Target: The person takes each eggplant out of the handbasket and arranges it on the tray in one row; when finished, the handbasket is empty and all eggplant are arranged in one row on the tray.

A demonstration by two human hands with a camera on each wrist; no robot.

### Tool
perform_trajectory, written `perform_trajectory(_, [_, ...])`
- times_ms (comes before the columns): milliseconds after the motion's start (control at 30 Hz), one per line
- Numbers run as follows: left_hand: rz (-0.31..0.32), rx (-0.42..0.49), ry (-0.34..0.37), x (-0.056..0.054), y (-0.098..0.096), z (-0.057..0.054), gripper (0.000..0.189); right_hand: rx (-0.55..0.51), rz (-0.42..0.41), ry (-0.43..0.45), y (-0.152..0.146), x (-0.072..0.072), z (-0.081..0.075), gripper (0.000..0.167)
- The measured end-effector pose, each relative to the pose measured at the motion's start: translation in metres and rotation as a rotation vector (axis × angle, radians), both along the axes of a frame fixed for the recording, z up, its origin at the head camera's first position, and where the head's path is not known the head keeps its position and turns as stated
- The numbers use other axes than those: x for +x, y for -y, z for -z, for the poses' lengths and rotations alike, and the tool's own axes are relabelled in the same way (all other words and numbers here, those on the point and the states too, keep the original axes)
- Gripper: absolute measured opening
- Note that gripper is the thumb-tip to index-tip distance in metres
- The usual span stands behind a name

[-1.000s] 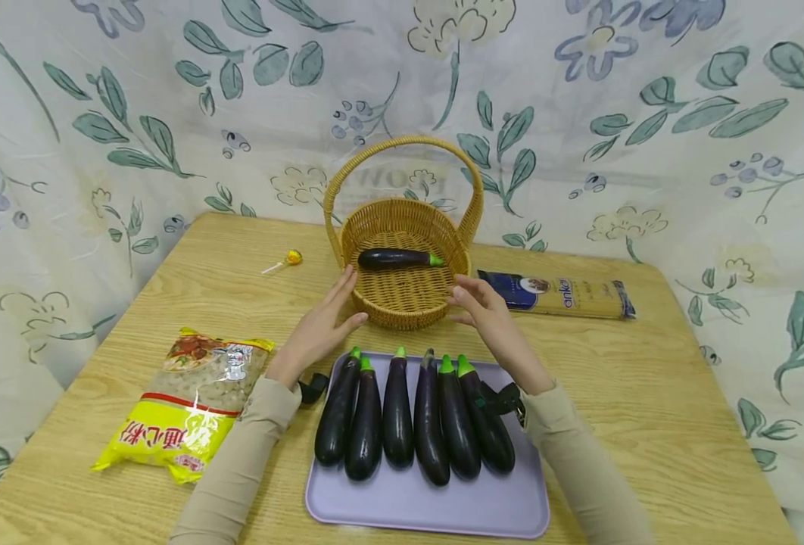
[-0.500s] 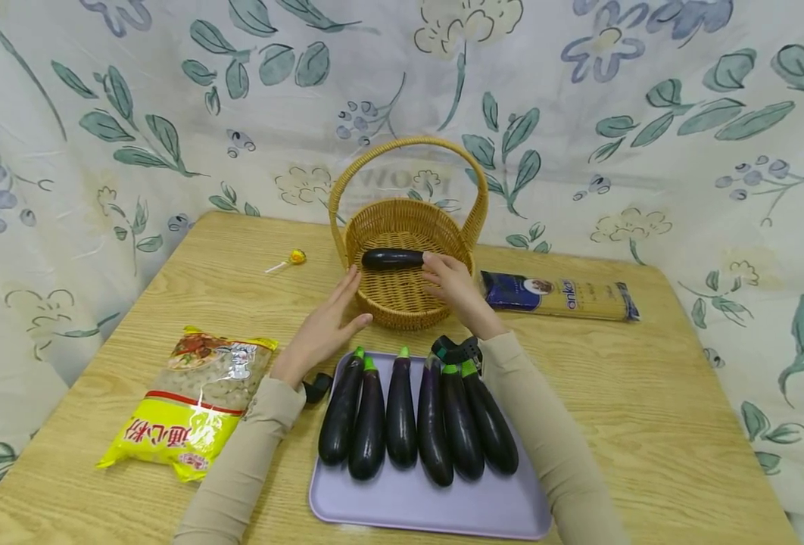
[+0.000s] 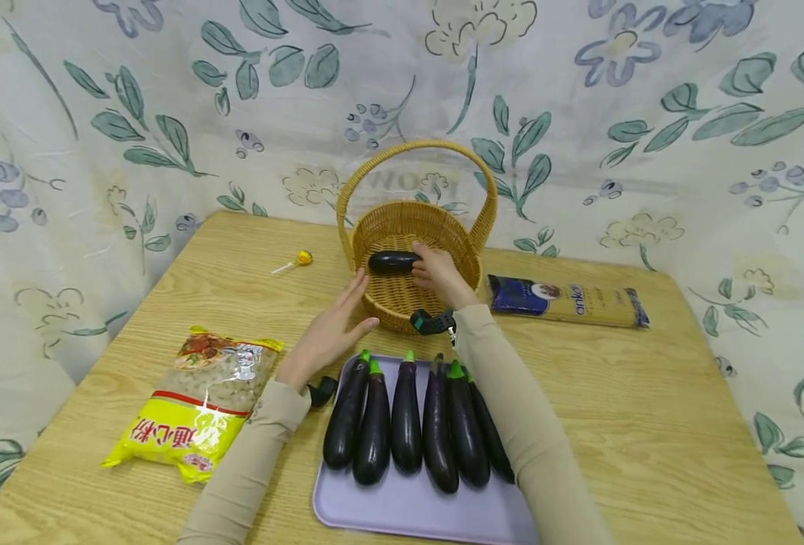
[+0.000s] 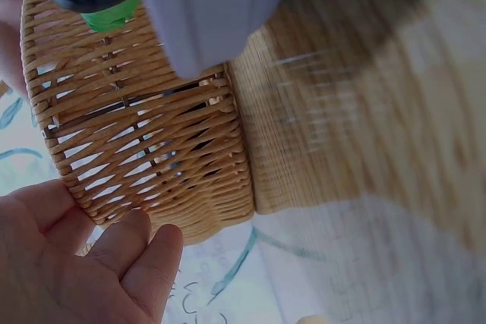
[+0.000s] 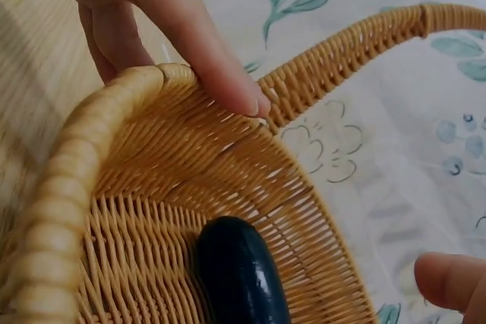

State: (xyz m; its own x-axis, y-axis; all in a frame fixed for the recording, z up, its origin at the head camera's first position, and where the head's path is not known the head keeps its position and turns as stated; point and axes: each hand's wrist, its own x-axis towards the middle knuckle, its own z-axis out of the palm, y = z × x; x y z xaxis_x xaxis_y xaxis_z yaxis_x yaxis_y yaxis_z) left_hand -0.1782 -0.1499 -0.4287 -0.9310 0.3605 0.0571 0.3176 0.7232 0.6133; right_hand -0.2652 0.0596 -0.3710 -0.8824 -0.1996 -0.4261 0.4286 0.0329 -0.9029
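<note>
A wicker basket [image 3: 402, 303] with a tall hoop handle stands near the back of the table, with one dark eggplant [image 3: 388, 263] lying in it. My left hand [image 3: 330, 325] rests its fingertips on the basket's left rim, close to the handle's foot; its fingers [image 4: 137, 244] lie against the weave. Inside the basket, my right hand [image 3: 439, 276] is over the eggplant's stem end, hiding the green cap. In the right wrist view its thumb [image 5: 449, 281] stands apart from the eggplant. Nearer me, a lilac tray [image 3: 416, 507] bears several eggplants side by side.
A yellow pasta bag [image 3: 197, 409] lies to the left, and a lollipop [image 3: 302, 258] lies behind it. To the basket's right is a long pack of spaghetti [image 3: 572, 301]. A flowered curtain [image 3: 252, 151] hangs behind the table.
My right hand has moved left from the basket's right rim to the eggplant inside, covering its stem end. The left hand stays at the left rim; the view has shifted slightly.
</note>
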Motion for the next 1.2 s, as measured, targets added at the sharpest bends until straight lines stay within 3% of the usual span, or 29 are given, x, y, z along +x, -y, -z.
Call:
perform_trajectory(233, [0.006,-0.007,-0.011,0.001,-0.002,0.002,0.077,0.069,0.045,0.027,0.003,-0.009,0.009,0.065])
perform_trajectory(467, [0.004,-0.010,-0.011,0.002,-0.003,0.005,0.077,0.038,0.083,0.105,0.007,-0.015,0.017,0.070])
perform_trajectory(800, [0.007,-0.007,-0.025,0.003,-0.001,0.006,0.079,0.113,0.101,0.075,0.018,-0.028,0.018,0.064])
perform_trajectory(1200, [-0.013,-0.007,-0.009,0.003,0.003,0.005,0.077,0.027,0.163,0.068,0.033,-0.046,0.018,0.065])
